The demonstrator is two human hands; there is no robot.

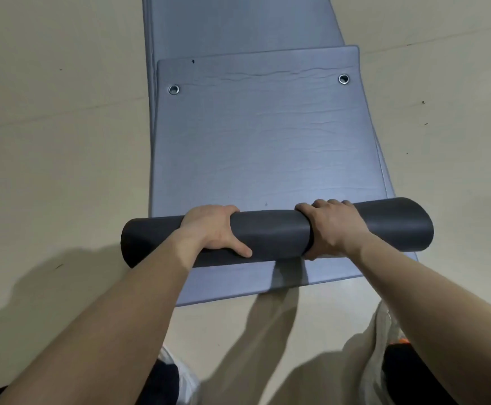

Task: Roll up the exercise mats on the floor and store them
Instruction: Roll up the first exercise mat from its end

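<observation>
A grey-blue exercise mat (262, 141) lies flat on the floor ahead of me, with two metal eyelets near its far end. Its near part is wound into a dark grey roll (270, 232) lying across the mat. My left hand (212, 229) grips the roll left of its middle, thumb on the near side. My right hand (332, 226) grips it right of the middle, fingers over the top. Underneath sits a second mat (238, 21) of the same colour, reaching further away, its near edge (232, 285) showing below the roll.
Pale beige floor (57, 141) surrounds the mats on both sides. My shoes and trouser legs (174, 375) show at the bottom edge, close behind the mats' near end.
</observation>
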